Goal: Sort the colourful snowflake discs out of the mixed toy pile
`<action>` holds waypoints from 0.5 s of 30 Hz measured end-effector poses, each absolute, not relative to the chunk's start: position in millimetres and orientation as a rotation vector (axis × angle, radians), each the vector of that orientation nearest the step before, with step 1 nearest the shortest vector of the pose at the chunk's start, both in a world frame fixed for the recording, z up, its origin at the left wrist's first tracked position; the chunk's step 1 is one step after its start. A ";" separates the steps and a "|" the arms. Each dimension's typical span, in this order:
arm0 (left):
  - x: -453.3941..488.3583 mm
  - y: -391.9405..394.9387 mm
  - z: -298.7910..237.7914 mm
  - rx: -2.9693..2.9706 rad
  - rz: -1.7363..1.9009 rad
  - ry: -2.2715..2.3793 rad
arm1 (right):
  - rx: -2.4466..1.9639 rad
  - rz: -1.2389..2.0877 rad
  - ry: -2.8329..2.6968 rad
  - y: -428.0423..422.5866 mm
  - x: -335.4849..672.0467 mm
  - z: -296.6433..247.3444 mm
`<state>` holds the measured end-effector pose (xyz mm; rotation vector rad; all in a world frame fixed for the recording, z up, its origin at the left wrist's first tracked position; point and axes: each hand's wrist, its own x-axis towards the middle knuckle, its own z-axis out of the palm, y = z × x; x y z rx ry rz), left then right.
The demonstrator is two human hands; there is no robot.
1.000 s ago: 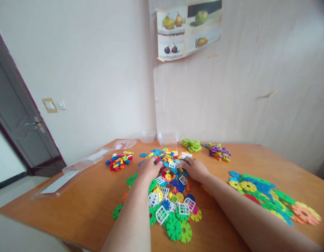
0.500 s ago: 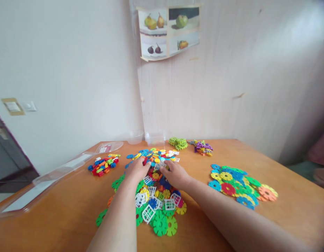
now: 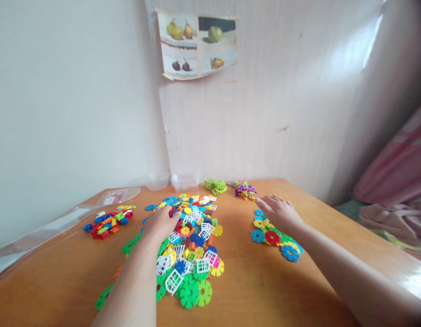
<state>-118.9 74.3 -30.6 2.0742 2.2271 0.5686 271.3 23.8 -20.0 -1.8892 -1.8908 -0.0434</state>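
L hand is at the left side of the big mixed heap of multicoloured plastic pcs., lower centre of frame, thumb near a small red plastic brick; can't tell if it's gripping anything, as most fingertips are hidden. R hand, right of centre, is unclenched, fingers stretched fwd, above/beside the smaller pile of flat, notched plastic discs in blue, yellow, red & green; no pc. visible in it, tho the palm's hidden. White plastic lattice windows lie on top of the heap, incl. near its lower edge. Handling-wise, discs are prob. best pinched by the notched rim, 1 or 2 at a time, since they overlap & may drag neighbours. Lattices look thin, so a light touch is advisable. Keep the R forearm high over the brown wooden tabletop so the sleeveless arm doesn't sweep pcs. about.
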 end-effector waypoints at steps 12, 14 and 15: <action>-102.8 57.5 -19.4 2.234 0.546 2.211 | -2.214 0.015 -1.854 2.7 305.2 -61.5; -101.5 56.1 -19.0 2.242 0.534 2.200 | -2.209 0.012 -1.860 7.2 295.9 -60.1; -101.2 56.0 -19.2 2.250 0.540 2.191 | -2.206 0.011 -1.862 9.4 291.9 -59.7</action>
